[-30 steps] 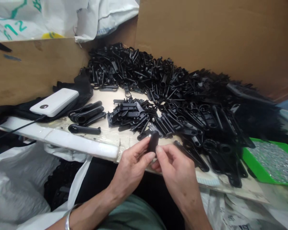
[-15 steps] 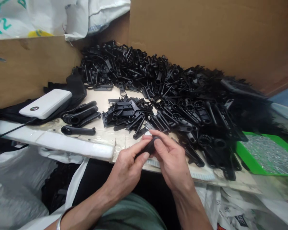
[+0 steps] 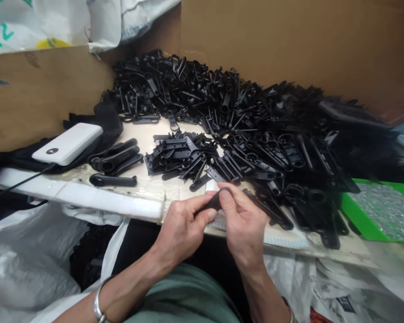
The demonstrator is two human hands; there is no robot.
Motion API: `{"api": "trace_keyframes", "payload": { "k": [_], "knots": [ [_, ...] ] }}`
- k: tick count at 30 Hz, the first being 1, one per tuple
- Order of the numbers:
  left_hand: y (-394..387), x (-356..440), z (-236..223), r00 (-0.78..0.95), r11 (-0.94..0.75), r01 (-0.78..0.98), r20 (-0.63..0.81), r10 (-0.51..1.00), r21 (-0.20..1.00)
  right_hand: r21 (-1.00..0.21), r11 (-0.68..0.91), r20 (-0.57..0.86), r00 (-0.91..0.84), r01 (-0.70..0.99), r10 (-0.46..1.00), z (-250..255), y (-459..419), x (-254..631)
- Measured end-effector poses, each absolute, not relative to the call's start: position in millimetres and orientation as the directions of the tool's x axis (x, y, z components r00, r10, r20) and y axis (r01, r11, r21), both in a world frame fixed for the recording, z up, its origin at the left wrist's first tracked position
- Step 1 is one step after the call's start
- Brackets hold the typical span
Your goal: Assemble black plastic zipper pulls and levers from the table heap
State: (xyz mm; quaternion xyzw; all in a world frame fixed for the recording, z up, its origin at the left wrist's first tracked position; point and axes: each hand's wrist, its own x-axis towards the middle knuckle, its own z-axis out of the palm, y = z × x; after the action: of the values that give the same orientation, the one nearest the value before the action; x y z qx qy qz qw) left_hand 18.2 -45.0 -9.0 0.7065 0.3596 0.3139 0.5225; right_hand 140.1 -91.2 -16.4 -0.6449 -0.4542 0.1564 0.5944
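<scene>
A black plastic handle-like part (image 3: 214,201) is gripped between both my hands, just above the table's front edge. My left hand (image 3: 183,224) is closed round its near end, thumb on top. At the other end, my right hand (image 3: 244,220) pinches it with thumb and fingers, covering much of its shape. Beyond my hands lies a small heap of flat black pieces (image 3: 178,154). Left of that heap rest several longer black handles with a round end (image 3: 114,180). More black parts (image 3: 265,157) lie to the right.
A large pile of black parts (image 3: 188,89) fills the back against cardboard walls (image 3: 289,40). At right stands a green tray (image 3: 360,215) of small shiny metal pieces. A white power bank (image 3: 69,143) with a cable lies on black cloth at left. White sacks (image 3: 30,255) hang below the table.
Both hands still hold the black part in nearly the same place. The view has shifted slightly, and my right fingers have moved a little along the part's far end.
</scene>
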Motion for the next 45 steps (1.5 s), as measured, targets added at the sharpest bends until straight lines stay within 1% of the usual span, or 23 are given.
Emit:
{"api": "trace_keyframes", "payload": {
  "k": [1,3,6,9,11,12,14,16,20,22,25,27,28,30,33,35,36,38,40,41,43,45],
  "knots": [
    [-44.3,18.4,-10.0,0.543,-0.168,0.159,0.056,0.838,0.973,-0.918,0.119,0.324,0.540,0.379,0.776,-18.0,-90.0,140.2],
    [-43.0,18.9,-12.2,0.556,-0.121,0.097,0.047,0.830,0.988,-0.952,0.137,0.273,0.563,0.272,0.780,-22.3,-87.6,140.2],
    [-42.9,20.3,-14.7,0.584,-0.077,-0.004,0.064,0.809,0.997,-0.985,0.172,0.146,0.585,0.011,0.798,-26.3,-85.0,139.2],
    [-45.2,22.3,-15.6,0.548,-0.010,-0.075,0.049,0.835,0.997,-0.945,0.186,0.005,0.560,-0.267,0.829,-25.0,-84.8,137.5],
    [-46.6,22.5,-15.4,0.490,0.044,-0.086,0.004,0.872,0.995,-0.904,0.208,-0.036,0.553,-0.373,0.833,-23.9,-86.1,137.2],
    [-46.8,22.1,-14.9,0.467,0.064,-0.083,-0.018,0.884,0.994,-0.895,0.213,-0.042,0.550,-0.391,0.834,-24.0,-87.2,137.6],
    [-46.2,20.5,-13.4,0.445,0.085,-0.072,-0.044,0.894,0.994,-0.909,0.196,-0.037,0.539,-0.368,0.841,-25.5,-90.1,139.4],
    [-44.3,18.7,-11.3,0.482,0.064,-0.053,-0.031,0.876,0.997,-0.936,0.177,-0.011,0.529,-0.303,0.849,-28.0,-93.5,141.6],
    [-39.7,16.9,-6.6,0.605,-0.071,0.031,0.038,0.796,0.997,-0.976,0.171,0.075,0.529,-0.135,0.845,-29.0,-98.8,143.5],
    [-39.0,16.1,-4.1,0.622,-0.113,0.068,0.047,0.782,0.991,-0.975,0.173,0.085,0.491,-0.136,0.867,-25.9,-100.3,144.1],
    [-40.7,13.7,0.1,0.627,-0.142,0.126,0.032,0.778,0.982,-0.955,0.142,0.042,0.356,-0.260,0.934,-19.1,-102.5,145.7],
    [-42.6,12.1,2.9,0.640,-0.177,0.154,0.038,0.768,0.972,-0.951,0.127,0.043,0.285,-0.283,0.958,-15.8,-103.9,146.1],
    [-43.4,11.6,4.0,0.650,-0.196,0.168,0.041,0.759,0.966,-0.956,0.137,0.062,0.280,-0.260,0.958,-15.2,-104.1,145.7],
    [-43.8,11.8,5.0,0.656,-0.222,0.208,0.032,0.754,0.953,-0.964,0.189,0.121,0.324,-0.189,0.938,-15.9,-102.5,144.0],
    [-42.2,15.2,3.3,0.623,-0.185,0.250,-0.012,0.782,0.950,-0.960,0.245,0.176,0.395,-0.132,0.902,-18.6,-95.3,141.9],
    [-41.1,18.4,0.9,0.606,-0.101,0.201,-0.042,0.795,0.974,-0.966,0.231,0.170,0.383,-0.117,0.908,-18.1,-89.7,143.1],
    [-40.8,19.9,-0.3,0.605,-0.032,0.140,-0.059,0.794,0.990,-0.972,0.206,0.154,0.361,-0.112,0.920,-17.0,-87.6,144.2],
    [-41.0,22.0,-1.9,0.606,0.140,-0.038,-0.088,0.791,0.989,-0.978,0.164,0.116,0.314,-0.131,0.942,-14.0,-86.3,146.4],
    [-41.5,22.7,-2.0,0.610,0.285,-0.218,-0.098,0.787,0.933,-0.973,0.160,0.102,0.315,-0.165,0.944,-12.2,-88.5,146.2],
    [-41.6,22.7,-1.6,0.610,0.328,-0.282,-0.096,0.787,0.901,-0.972,0.174,0.110,0.350,-0.158,0.930,-12.3,-90.6,144.9],
    [-42.0,22.2,-0.9,0.611,0.376,-0.357,-0.090,0.787,0.855,-0.978,0.197,0.145,0.440,-0.075,0.886,-14.1,-95.4,140.0],
    [-42.5,21.4,-1.2,0.630,0.416,-0.386,-0.095,0.771,0.824,-0.982,0.186,0.167,0.472,0.006,0.865,-16.2,-99.3,134.7]
  ]
}}
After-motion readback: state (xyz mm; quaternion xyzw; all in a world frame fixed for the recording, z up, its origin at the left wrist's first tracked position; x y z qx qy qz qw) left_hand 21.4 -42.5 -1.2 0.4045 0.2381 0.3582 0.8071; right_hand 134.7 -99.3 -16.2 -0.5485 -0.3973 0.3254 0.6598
